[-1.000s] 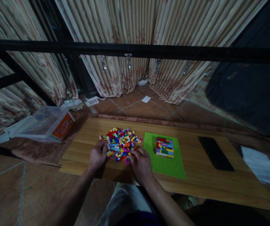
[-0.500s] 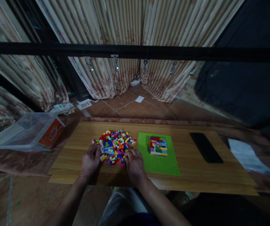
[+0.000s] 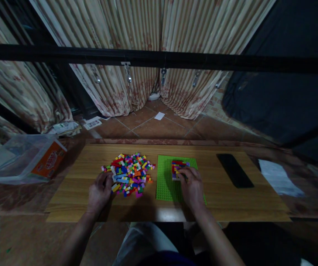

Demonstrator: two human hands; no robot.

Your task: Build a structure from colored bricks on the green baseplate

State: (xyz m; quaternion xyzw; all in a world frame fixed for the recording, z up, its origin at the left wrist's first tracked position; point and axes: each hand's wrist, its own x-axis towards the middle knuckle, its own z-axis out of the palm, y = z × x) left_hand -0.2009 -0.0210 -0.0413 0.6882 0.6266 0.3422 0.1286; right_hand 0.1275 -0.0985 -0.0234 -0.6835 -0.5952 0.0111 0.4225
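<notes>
A heap of small coloured bricks point(image 3: 129, 173) lies on the wooden board point(image 3: 225, 199). Right of it sits a green baseplate point(image 3: 164, 179) with a low block of mixed-colour bricks point(image 3: 177, 165) built on it. My left hand point(image 3: 99, 192) rests at the heap's left edge, fingers curled against the bricks. My right hand point(image 3: 192, 186) lies over the baseplate with its fingers bent down onto the built block, covering most of it. Whether those fingers pinch a brick is hidden.
A black phone point(image 3: 234, 170) lies on the board to the right. A clear plastic box with an orange label point(image 3: 28, 159) sits on the floor at left. A black metal bar point(image 3: 159, 59) crosses the view; curtains hang behind it. White paper point(image 3: 277, 178) lies at far right.
My right hand has left the near edge of the brick heap and moved right onto the built block on the baseplate. My left hand stays at the heap. The camera has shifted.
</notes>
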